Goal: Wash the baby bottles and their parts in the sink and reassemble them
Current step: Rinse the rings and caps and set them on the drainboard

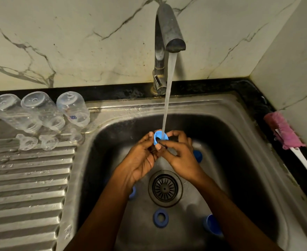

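Our left hand (pixel 141 161) and right hand (pixel 182 158) meet above the sink (pixel 131 110), fingers curled. Both pinch a blue ring (pixel 159 137) under running water (pixel 167 105).

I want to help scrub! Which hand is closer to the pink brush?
Right. Both pinch the blue ring; the pink brush lies on the counter to the right of the right hand, the left hand farther left.
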